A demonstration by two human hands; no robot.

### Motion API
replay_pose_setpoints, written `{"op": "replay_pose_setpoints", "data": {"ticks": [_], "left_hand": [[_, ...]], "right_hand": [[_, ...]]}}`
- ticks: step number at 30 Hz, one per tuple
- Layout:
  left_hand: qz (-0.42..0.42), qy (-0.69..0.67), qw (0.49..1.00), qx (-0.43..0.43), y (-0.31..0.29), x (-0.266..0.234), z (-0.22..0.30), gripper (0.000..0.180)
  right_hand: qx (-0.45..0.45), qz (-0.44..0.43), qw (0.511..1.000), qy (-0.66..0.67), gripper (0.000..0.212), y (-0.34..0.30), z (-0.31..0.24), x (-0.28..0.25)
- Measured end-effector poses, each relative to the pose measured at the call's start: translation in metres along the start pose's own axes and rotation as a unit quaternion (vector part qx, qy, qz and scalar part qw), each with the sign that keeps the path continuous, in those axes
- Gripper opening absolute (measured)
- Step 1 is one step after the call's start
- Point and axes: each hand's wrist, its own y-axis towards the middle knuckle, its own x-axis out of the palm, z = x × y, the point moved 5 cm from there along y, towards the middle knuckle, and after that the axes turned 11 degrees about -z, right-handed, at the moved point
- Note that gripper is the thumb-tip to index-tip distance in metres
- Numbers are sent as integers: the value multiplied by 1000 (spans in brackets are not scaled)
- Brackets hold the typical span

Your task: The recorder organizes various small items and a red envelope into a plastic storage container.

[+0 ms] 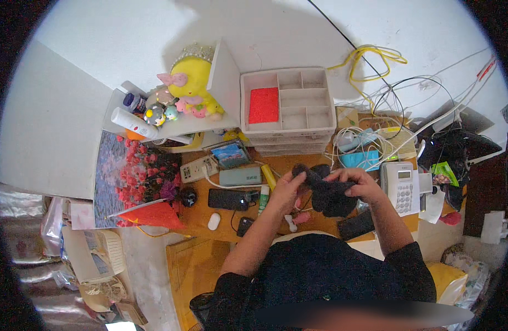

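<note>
A dark grey, fuzzy cloth piece (332, 193) hangs between my two hands above the desk; its exact kind is unclear. My left hand (287, 191) pinches its upper left end. On the other side, my right hand (361, 185) has fingers closed on its upper right edge. The lower part droops in soft folds. Below my left wrist stand a green-and-white tube (263, 199) and a small pink item (302, 217). Close under my right hand lies a dark flat case or phone (355, 226).
A white drawer organizer (305, 126) with a red item stands behind my hands. To the right sit a white desk telephone (398, 190) and tangled cables (359, 144). Leftward are a black phone (227, 199), a power strip (199, 169), a small red flag (154, 213) and a yellow plush toy (190, 77).
</note>
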Motion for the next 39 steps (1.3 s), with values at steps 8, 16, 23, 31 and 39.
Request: {"op": "replay_pose_setpoints", "data": {"ticks": [8, 16, 23, 31, 39], "left_hand": [[-70, -85, 993, 48, -2, 50, 37, 23], [-51, 220, 953, 201, -6, 36, 73, 24], [240, 697, 541, 406, -18, 6, 140, 32], [234, 723, 519, 391, 12, -15, 134, 34], [226, 697, 528, 429, 10, -19, 138, 34]], "right_hand": [[15, 110, 994, 17, 55, 18, 7, -9], [146, 16, 985, -92, 53, 31, -4, -21], [1, 195, 981, 14, 29, 62, -74, 5], [20, 137, 848, -512, 40, 161, -49, -6], [82, 122, 918, -369, 49, 178, -38, -5]]}}
